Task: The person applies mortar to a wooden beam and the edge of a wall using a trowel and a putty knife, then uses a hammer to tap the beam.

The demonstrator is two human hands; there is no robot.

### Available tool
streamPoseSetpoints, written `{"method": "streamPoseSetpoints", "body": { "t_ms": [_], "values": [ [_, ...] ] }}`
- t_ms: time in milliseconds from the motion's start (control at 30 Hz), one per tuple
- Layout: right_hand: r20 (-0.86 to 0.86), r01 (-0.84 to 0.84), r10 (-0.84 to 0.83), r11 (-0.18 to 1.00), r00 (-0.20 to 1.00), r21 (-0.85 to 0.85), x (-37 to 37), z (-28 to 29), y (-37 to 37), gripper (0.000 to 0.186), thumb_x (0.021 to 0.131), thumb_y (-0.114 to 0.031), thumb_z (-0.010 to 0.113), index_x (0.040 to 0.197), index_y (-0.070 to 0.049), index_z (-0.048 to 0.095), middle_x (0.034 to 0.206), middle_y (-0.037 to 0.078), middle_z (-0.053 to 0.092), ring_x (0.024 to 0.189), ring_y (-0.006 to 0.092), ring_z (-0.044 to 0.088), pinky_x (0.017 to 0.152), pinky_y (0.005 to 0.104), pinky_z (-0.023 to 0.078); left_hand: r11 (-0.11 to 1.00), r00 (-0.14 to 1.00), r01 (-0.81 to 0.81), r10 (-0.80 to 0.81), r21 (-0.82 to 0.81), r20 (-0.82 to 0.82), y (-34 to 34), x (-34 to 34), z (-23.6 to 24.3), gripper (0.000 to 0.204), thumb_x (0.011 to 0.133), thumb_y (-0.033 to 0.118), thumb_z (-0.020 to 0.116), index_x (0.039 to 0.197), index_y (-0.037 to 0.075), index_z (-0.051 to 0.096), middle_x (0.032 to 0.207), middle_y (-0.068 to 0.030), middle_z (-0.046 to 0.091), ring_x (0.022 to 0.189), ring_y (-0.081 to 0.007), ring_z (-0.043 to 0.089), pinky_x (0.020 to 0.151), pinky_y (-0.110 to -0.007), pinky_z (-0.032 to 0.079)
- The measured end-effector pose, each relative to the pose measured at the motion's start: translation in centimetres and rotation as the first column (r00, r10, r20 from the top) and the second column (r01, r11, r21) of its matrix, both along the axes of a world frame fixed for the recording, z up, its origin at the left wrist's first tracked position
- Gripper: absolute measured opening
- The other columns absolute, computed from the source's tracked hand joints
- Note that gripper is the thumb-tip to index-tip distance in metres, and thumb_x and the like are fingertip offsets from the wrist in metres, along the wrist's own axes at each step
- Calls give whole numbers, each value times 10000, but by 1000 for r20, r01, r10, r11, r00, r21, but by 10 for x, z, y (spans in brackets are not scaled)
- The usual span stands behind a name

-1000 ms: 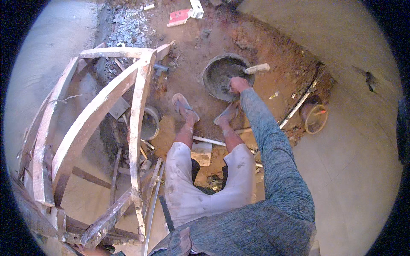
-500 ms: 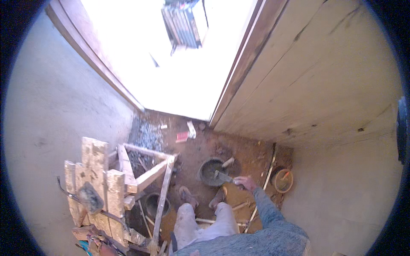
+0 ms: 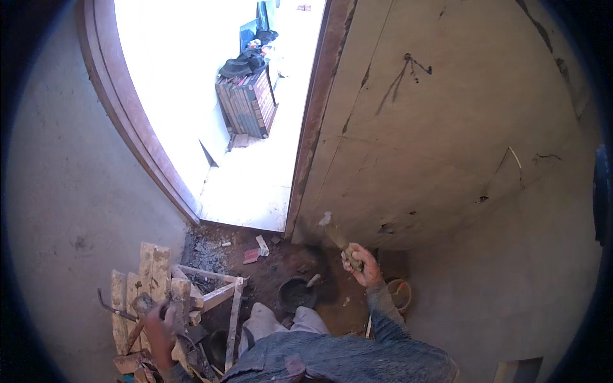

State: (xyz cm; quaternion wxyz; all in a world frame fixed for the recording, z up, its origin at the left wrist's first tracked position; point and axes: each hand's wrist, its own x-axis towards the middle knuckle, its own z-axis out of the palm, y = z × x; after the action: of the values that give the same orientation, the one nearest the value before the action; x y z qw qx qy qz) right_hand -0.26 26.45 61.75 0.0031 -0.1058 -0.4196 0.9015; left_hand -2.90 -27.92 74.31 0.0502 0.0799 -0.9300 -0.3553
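Since the earlier frame, the right hand has risen from near the bucket, its fingers closed around a tool that now points toward the wall; contact is unclear. The left hand has come up beside the grey block on the planks; I can't tell whether it grips.

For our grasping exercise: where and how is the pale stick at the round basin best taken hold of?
Grip the outer end of the pale stick, probably from above right, since that end juts rightward past the round basin.
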Motion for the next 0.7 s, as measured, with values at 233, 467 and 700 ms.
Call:
{"method": "streamPoseSetpoints", "body": {
  "t_ms": [233, 467, 700],
  "values": [
    [-296, 103, -100, 995, 950, -5, -38, 115, 8, 420, 910, -236, 618, 1251, 2, 561, 989, 137, 617, 782, 177, 562, 679, 310, 486, 850, 848, 524, -513, 63, -136, 117, -82, -46, 257, 834, 68, 709, 1066, -42, 703, 922, -213, 729, 857, -312, 731, 779, -377, 556],
    [-444, 331, -214, 921, 870, 205, -59, 216, -3, 457, 899, -241, 629, 1263, 28, 567, 976, 150, 632, 778, 179, 580, 656, 298, 485, 734, 742, 664, -624, 142, -244, 174, -186, -46, 269, 845, 114, 723, 1068, -34, 702, 902, -220, 725, 848, -337, 729, 754, -396, 569],
    [-550, 553, -255, 676, 796, 487, -109, 283, -14, 390, 931, -167, 594, 1259, 42, 574, 957, 155, 646, 742, 176, 603, 627, 293, 491, 736, 739, 663, -615, 135, -275, 183, -287, -74, 290, 846, 130, 739, 1092, -18, 697, 924, -193, 737, 836, -304, 734, 771, -393, 577]
  ]
}}
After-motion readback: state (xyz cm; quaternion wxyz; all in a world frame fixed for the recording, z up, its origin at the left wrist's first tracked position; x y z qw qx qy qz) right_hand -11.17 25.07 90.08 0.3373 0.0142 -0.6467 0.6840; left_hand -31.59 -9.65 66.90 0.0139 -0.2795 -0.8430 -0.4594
